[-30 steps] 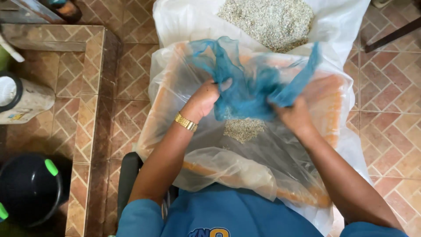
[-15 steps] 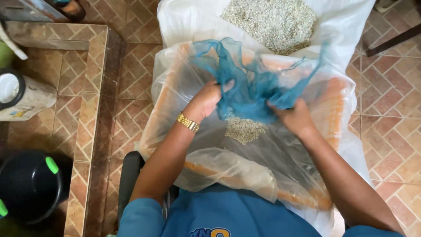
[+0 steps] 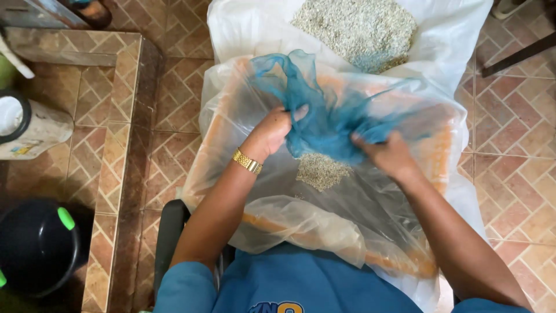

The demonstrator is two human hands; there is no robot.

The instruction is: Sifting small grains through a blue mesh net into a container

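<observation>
A blue mesh cloth is bunched up over an orange tray that is covered by a clear plastic sheet. My left hand, with a gold watch on its wrist, grips the cloth's left part. On the cloth's right part my right hand is closed. A small heap of pale grain lies on the plastic just below the cloth, between my hands.
A white sack open at the top holds a big heap of the same grain. A black bucket and a white container stand at the left on the brick-patterned floor. A raised tiled ledge runs down the left.
The cloth's right tail, held high before, has come down and been gathered in. My right hand moved slightly left and down; my left hand stayed on the cloth.
</observation>
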